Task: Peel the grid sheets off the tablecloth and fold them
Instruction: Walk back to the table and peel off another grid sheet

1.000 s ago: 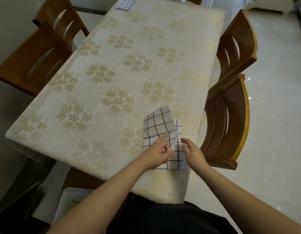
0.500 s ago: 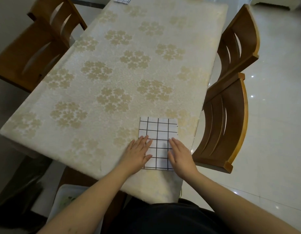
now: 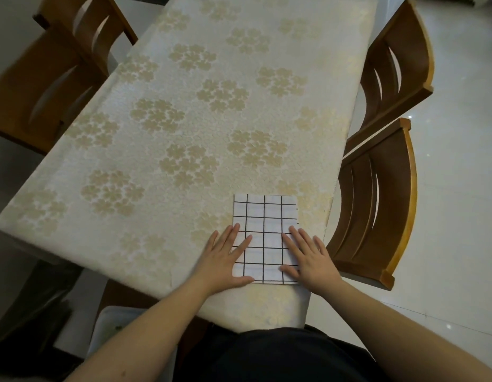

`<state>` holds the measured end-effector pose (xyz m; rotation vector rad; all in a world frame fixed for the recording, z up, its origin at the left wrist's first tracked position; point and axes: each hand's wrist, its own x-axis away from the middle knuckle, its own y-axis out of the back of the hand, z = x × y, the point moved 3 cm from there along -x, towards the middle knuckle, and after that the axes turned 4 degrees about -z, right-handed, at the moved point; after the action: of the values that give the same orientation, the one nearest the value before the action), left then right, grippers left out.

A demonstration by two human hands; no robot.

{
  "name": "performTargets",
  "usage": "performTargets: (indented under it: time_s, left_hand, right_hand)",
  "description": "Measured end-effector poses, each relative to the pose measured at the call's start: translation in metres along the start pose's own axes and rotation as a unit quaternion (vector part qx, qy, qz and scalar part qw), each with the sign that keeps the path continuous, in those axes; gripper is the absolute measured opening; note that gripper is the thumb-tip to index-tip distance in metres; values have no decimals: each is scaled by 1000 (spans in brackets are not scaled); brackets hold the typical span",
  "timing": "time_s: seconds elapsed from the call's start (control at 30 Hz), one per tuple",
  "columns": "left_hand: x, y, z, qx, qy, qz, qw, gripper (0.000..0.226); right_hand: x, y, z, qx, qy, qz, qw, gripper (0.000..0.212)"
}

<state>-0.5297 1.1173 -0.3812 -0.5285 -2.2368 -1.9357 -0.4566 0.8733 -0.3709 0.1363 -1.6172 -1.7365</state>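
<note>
Folded grid sheet (image 3: 265, 230): white with black grid lines, lying flat on the cream tablecloth (image 3: 184, 119) with gold flower clusters, at the near right part of the table, close to the near edge and the right edge.

Left hand (image 3: 225, 260): palm down, fingers straight and spread, pressing on the sheet's near left edge; fingertips lie on the sheet, heel of the hand on the tablecloth. Grips nothing.

Right hand (image 3: 311, 260): palm down, fingers straight, pressing on the sheet's near right edge, thumb lying along the near right corner. Grips nothing.

The two hands are apart, with the sheet's middle columns bare between them.

Surroundings: two wooden chairs (image 3: 382, 194) just beside the table's right side; another wooden chair (image 3: 54, 73) at the far left. Glossy pale floor tiles (image 3: 459, 161) on the right.
</note>
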Motion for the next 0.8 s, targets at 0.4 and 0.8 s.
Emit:
performTargets:
  time_s: [0.4, 0.8]
  left_hand:
    - [-25, 42, 16, 104, 56, -74, 990, 64]
    - [-117, 87, 61, 443, 374, -44, 813, 18]
  right_hand:
    - [-2, 5, 5, 1, 9, 60, 998, 126]
    - [-1, 7, 11, -1, -26, 66, 997, 126]
